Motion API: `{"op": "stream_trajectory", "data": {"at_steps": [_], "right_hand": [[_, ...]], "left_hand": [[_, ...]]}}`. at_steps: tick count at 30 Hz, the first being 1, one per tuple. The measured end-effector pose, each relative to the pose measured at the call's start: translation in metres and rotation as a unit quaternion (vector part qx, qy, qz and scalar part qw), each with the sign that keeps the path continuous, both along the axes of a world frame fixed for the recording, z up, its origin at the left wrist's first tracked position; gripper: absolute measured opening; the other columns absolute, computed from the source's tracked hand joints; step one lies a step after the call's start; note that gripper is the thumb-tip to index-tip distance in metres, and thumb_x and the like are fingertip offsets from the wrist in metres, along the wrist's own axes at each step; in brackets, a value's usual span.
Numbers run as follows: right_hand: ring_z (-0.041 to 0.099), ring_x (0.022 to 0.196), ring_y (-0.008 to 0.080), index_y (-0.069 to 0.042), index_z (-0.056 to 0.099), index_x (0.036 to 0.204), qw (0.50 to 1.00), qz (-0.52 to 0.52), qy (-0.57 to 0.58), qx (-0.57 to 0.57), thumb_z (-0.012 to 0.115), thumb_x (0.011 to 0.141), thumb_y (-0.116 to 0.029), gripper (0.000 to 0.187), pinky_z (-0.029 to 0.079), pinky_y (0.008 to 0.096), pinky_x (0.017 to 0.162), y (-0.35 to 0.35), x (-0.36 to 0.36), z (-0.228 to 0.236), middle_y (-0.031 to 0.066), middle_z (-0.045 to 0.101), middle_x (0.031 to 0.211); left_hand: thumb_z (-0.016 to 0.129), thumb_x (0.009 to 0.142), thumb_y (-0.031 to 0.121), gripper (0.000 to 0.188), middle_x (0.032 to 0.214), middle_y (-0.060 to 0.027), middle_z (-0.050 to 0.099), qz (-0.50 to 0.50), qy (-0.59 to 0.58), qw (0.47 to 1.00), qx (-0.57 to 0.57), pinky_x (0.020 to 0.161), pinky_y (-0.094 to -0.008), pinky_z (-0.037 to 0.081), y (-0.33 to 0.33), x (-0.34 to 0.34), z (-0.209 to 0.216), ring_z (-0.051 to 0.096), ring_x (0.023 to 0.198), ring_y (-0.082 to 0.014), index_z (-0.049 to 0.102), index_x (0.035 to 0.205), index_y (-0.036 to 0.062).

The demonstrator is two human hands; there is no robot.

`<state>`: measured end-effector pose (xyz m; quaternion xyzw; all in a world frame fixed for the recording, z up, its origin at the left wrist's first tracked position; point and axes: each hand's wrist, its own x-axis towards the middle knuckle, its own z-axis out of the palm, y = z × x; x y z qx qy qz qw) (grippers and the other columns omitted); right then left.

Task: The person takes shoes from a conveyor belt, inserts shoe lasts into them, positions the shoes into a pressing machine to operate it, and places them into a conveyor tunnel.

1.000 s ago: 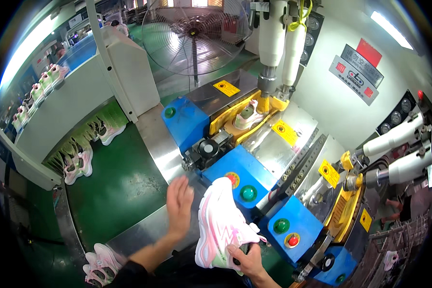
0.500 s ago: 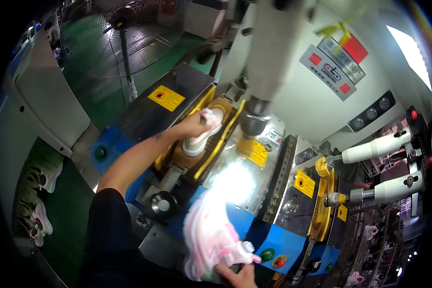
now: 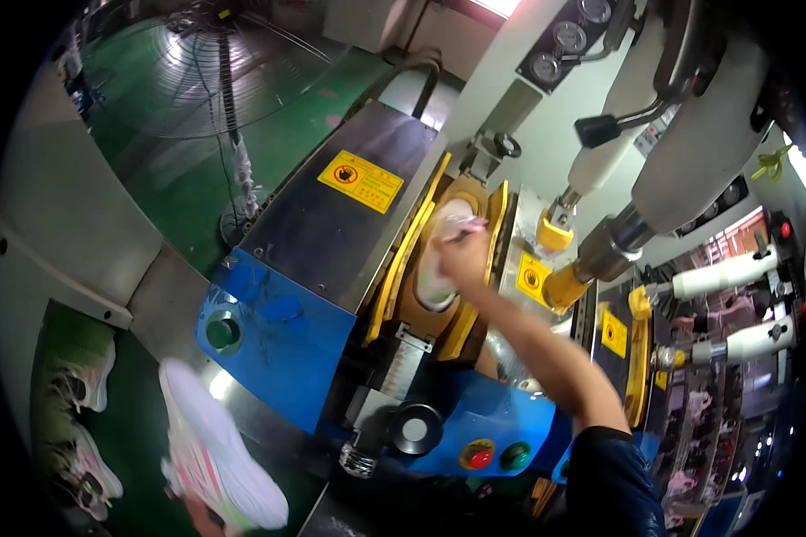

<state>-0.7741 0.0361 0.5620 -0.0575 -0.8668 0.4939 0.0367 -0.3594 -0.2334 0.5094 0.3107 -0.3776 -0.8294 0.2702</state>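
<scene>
A white and pink sneaker (image 3: 437,285) sits in the brown bed of the press, between its yellow side pads (image 3: 407,255). My right hand (image 3: 462,257) is closed on the upper part of that sneaker, slightly blurred, and partly covers it. Low on the left, my left hand (image 3: 204,517) grips a second sneaker (image 3: 228,447). Its pale sole faces up and its pink side shows. Most of the left hand's fingers are hidden under that shoe.
A blue panel (image 3: 282,353) with a green button is at the left; white press arms (image 3: 707,134) with yellow-tipped rams hang at the right. Several sneakers (image 3: 90,465) lie at the lower left. A caged fan (image 3: 233,116) stands behind, and a shoe rack (image 3: 703,403) is at the far right.
My left hand has left the press and now holds a sneaker at lower left. My right hand has moved from the lower middle onto the sneaker in the press. The view has shifted.
</scene>
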Motion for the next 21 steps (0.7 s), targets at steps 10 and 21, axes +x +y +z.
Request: {"op": "stream_trajectory", "data": {"at_steps": [10,21], "right_hand": [[0.055,0.103,0.0405,0.014,0.039,0.114,0.993,-0.054,0.032,0.101,0.068,0.070,-0.029,0.068,0.045,0.0405,0.091,-0.029,0.003,-0.016,0.0318,0.051,0.112],[0.029,0.132,0.0484,0.004,0.022,0.142,0.835,0.332,0.284,0.334,0.070,0.074,-0.014,0.085,0.027,0.0506,0.108,0.139,0.281,0.055,0.0319,0.023,0.145]], "left_hand": [[0.050,0.080,0.000,0.027,0.091,-0.0125,0.058,-0.156,-0.350,0.821,-0.424,0.069,-0.0343,0.048,0.149,0.119,-0.085,0.056,0.077,-0.0228,0.053,0.107,-0.0056],[0.070,0.070,-0.002,0.091,0.140,-0.0217,0.035,-0.165,-0.218,0.931,-0.240,0.106,-0.0355,0.035,0.161,0.076,-0.141,0.041,0.129,-0.0282,0.017,0.144,0.0003]]}}
